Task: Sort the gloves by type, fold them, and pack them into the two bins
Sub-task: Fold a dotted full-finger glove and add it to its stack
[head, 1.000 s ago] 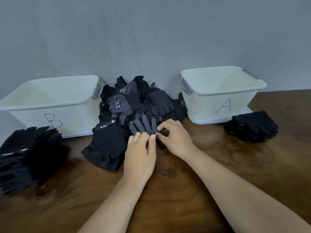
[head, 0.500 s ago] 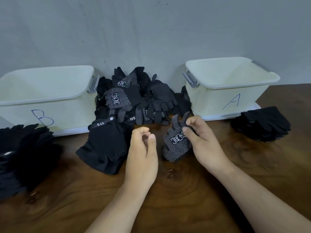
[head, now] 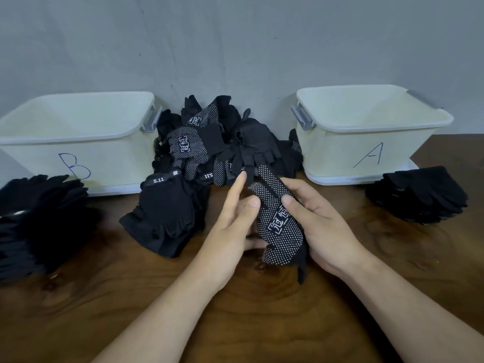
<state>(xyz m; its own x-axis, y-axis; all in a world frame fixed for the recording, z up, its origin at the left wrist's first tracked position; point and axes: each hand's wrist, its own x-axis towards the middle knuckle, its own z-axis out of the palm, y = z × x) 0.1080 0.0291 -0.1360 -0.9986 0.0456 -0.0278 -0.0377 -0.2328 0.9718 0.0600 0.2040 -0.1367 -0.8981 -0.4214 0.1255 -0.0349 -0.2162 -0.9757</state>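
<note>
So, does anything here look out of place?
Only the folded gloves: the left stack lies outside bin B, the right stack outside bin A, none visible inside. Left hand and right hand grip a dotted glove.

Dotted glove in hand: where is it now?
Head view, centre: the dotted glove is held between the left hand and right hand, just in front of the glove pile.

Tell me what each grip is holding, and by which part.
A dotted glove: the right grip holds its middle, thumb on top; the left grip pinches its left edge.
</note>
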